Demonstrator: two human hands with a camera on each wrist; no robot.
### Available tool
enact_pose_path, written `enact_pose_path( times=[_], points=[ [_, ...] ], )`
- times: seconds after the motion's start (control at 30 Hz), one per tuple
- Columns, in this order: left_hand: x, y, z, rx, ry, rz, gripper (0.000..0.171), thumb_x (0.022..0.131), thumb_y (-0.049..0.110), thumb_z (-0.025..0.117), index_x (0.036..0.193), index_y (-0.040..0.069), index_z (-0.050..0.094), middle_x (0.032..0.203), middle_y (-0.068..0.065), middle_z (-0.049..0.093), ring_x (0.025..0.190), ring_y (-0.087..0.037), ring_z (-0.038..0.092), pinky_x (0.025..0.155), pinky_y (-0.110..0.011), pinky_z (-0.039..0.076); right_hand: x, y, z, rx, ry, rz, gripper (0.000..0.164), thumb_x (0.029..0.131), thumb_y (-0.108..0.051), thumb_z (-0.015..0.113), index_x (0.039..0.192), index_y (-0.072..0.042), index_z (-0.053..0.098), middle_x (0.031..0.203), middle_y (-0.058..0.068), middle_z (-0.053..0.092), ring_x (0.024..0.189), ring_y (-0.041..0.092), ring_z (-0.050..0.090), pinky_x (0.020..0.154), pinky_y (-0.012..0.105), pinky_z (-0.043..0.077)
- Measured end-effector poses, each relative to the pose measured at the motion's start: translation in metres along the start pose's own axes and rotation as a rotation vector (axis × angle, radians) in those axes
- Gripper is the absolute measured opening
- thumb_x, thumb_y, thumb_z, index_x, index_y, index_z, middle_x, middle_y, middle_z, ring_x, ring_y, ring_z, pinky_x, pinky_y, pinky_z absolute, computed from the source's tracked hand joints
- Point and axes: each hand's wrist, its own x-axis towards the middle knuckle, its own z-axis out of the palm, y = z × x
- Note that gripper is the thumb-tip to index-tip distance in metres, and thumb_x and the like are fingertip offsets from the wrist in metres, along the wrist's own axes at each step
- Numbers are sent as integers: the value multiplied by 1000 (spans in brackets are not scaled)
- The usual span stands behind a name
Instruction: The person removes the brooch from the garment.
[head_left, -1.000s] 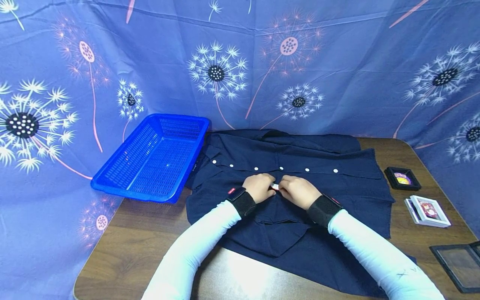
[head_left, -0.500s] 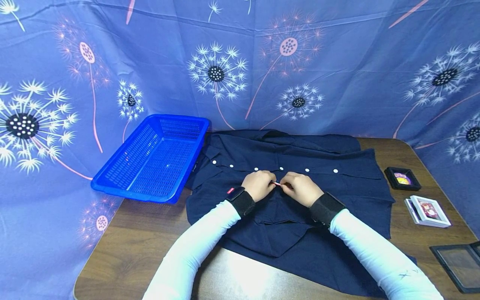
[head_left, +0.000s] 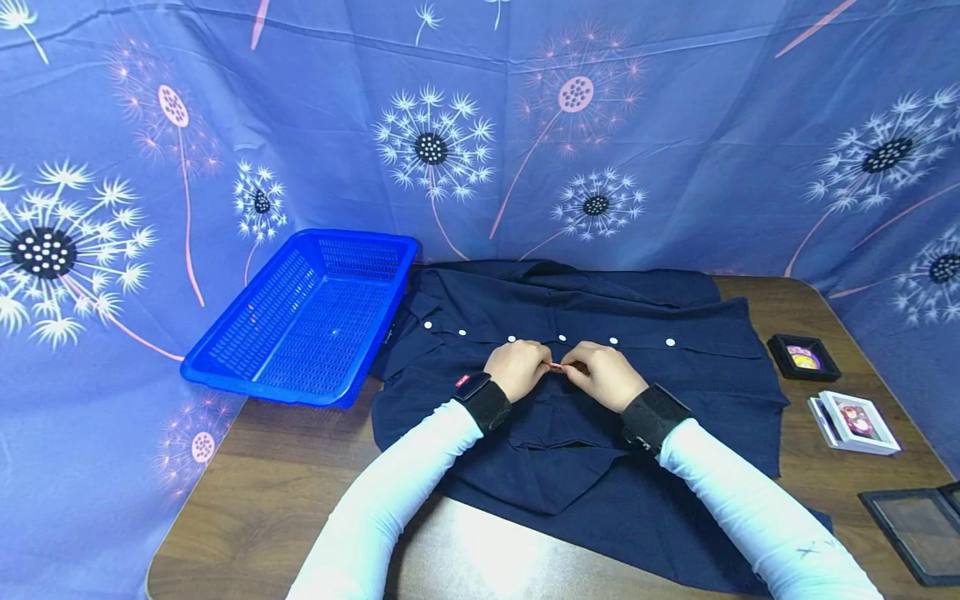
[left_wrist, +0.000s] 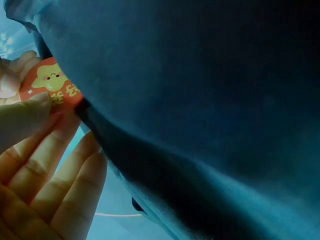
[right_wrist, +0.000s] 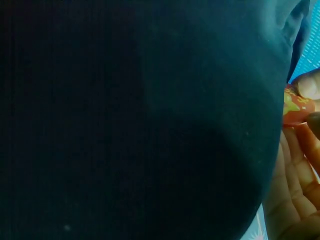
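A small round red badge (head_left: 556, 367) with a yellow star-shaped figure and yellow characters is held between both hands, just above a dark navy shirt (head_left: 675, 392). My left hand (head_left: 517, 370) pinches its left side; in the left wrist view the thumb lies over the printed face of the badge (left_wrist: 50, 82). My right hand (head_left: 606, 377) pinches the opposite side. From the right wrist view, part of the badge (right_wrist: 295, 106) shows beside the dark cloth, between the fingertips. Seen from the head, it is nearly edge-on, and its back is hidden.
Lying spread across the wooden table (head_left: 247, 492), the shirt has a row of white buttons. A blue plastic basket (head_left: 300, 387) stands at the left. On the right are a small black box (head_left: 780, 358), a white frame (head_left: 877, 446) and a dark-framed clear case (head_left: 903, 542).
The badge, which showed a whitish surface a second ago, has tilted and now shows a thin reddish edge. My right hand has shifted slightly; the left hand has barely moved.
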Motion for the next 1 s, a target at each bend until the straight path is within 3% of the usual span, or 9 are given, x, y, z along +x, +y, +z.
enact_pose_path(
  times=[0.37,0.57,0.77,0.87,1.0],
  points=[
    [0,0,0,-27,7,-13,9,92,24,67,92,20,75,95,7,75,83,-10,70,70,-30,56,0,2,-2,83,-85,133,6,84,-6,71,89,-4,70,83,7,70,76,19,67,69,36,53],
    [0,0,4,-33,22,-21,8,90,23,68,90,21,75,92,7,74,80,-10,69,68,-29,55,2,5,0,90,-88,139,4,84,-6,71,84,-5,68,80,7,69,72,17,65,66,33,50],
    [-1,1,1,-36,-14,-39,12,91,28,68,97,20,73,91,6,71,77,-10,66,67,-29,53,3,6,0,112,-103,135,4,86,-5,69,83,-5,67,77,6,69,69,14,61,64,31,47],
    [-2,1,-1,-26,-45,-48,23,90,32,69,109,19,71,101,5,71,84,-11,67,71,-30,54,4,7,-1,136,-113,147,4,87,-6,68,83,-5,67,76,6,69,69,13,61,63,29,47],
    [-4,1,-1,-12,-96,-52,43,88,37,72,125,16,64,123,2,68,107,-12,66,87,-30,54,4,8,-2,162,-128,169,5,88,-6,69,83,-4,67,75,5,69,68,10,60,62,26,46]
  ],
)
